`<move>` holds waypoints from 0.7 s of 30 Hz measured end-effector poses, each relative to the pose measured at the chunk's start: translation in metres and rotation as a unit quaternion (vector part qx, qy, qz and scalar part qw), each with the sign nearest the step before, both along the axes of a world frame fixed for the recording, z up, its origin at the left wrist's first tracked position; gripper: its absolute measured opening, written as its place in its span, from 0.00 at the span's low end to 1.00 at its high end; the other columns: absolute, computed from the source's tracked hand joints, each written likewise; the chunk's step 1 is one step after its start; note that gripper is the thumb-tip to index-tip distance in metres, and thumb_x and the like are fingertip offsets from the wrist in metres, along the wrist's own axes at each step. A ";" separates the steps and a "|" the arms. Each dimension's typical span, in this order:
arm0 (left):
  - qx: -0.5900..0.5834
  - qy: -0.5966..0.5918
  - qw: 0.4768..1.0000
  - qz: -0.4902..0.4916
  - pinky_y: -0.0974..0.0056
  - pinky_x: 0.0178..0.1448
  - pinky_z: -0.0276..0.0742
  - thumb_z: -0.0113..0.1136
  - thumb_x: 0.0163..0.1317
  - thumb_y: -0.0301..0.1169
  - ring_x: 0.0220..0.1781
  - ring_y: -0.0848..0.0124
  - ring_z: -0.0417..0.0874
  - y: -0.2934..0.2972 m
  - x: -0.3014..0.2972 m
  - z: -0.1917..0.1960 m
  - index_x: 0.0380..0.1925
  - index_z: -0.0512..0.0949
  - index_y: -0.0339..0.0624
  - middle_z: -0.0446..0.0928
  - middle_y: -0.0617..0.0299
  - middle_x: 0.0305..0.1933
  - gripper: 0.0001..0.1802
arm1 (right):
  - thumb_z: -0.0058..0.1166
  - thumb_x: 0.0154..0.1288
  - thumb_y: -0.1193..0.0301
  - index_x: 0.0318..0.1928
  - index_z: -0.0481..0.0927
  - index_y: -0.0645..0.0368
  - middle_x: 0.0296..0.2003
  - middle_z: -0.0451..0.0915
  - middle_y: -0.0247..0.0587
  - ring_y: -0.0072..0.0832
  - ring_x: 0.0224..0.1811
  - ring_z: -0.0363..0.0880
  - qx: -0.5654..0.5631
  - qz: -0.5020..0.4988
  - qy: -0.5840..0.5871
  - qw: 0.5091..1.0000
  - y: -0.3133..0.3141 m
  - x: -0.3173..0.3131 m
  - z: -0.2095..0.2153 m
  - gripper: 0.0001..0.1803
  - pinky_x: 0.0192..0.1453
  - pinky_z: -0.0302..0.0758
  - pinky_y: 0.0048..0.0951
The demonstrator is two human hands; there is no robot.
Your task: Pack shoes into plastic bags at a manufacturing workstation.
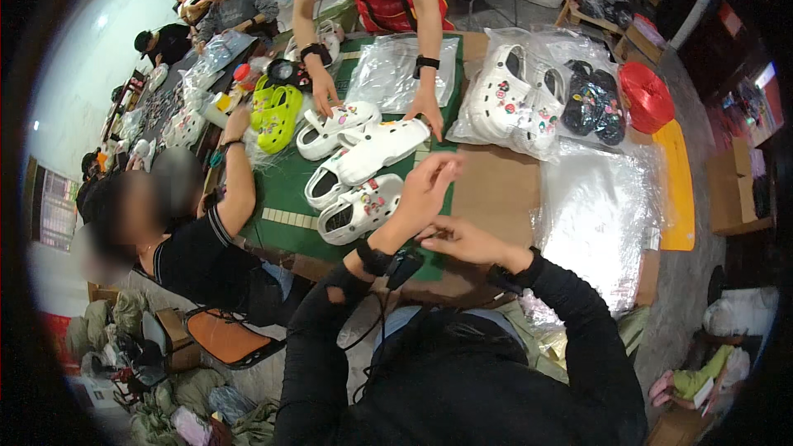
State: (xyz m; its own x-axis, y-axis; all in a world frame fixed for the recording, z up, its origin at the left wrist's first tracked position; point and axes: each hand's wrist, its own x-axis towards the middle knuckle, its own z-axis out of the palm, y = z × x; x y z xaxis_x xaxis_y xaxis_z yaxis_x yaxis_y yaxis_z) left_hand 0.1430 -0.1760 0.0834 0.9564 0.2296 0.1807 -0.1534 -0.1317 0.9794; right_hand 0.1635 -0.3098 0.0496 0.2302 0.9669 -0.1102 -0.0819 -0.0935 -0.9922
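Observation:
My left hand (421, 194) is raised over the near edge of the green table mat, fingers stretched out and slightly bent, nothing visible in it. Just below and to its right is my right hand (475, 241), thumb and fingers apart and also bare. Closest to my left hand lies a white clog (361, 208) with colourful charms. Behind it are more white clogs (384, 149), one tilted across the others. A co-worker's hands (425, 107) in orange sleeves touch these clogs from the far side. Flat clear plastic bags (591, 215) lie to the right of my right hand.
Bagged white clogs (505, 95) and black clogs (593, 103) stand at the far right, beside a red roll of twine (647, 97). Lime-green clogs (277, 118) sit left, near a seated person's arm (239, 177). Cardboard (496, 198) covers the table's right part.

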 end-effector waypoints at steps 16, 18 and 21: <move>-0.584 -0.100 0.805 0.013 0.62 0.45 0.68 0.44 0.66 0.41 0.36 0.68 0.71 0.095 -0.064 0.071 0.37 0.69 0.42 0.70 0.60 0.34 0.13 | 0.36 0.69 0.72 0.59 0.64 0.60 0.48 0.72 0.31 0.16 0.47 0.69 0.100 -0.030 0.175 0.979 0.074 -0.107 0.044 0.19 0.51 0.67 0.22; -0.584 -0.115 0.804 -0.005 0.63 0.45 0.68 0.43 0.66 0.40 0.36 0.68 0.71 0.100 -0.072 0.075 0.37 0.69 0.41 0.70 0.60 0.33 0.13 | 0.36 0.68 0.75 0.58 0.65 0.60 0.48 0.71 0.32 0.16 0.48 0.69 0.091 -0.043 0.167 0.981 0.082 -0.116 0.044 0.19 0.52 0.67 0.22; -0.479 -0.156 0.862 -0.048 0.63 0.45 0.68 0.42 0.66 0.40 0.36 0.69 0.71 0.097 -0.083 0.083 0.37 0.68 0.40 0.70 0.60 0.34 0.14 | 0.37 0.65 0.80 0.56 0.66 0.61 0.48 0.71 0.33 0.18 0.47 0.70 0.072 -0.057 0.191 0.977 0.088 -0.123 0.046 0.19 0.52 0.67 0.22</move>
State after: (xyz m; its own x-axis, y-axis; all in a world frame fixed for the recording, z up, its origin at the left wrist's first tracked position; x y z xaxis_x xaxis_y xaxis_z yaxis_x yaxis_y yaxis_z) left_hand 0.0601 -0.0791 0.1665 0.9184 0.3387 0.2047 -0.3945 0.7433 0.5402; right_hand 0.0410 -0.2217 0.0959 0.3062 0.9491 -0.0743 -0.4509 0.0758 -0.8893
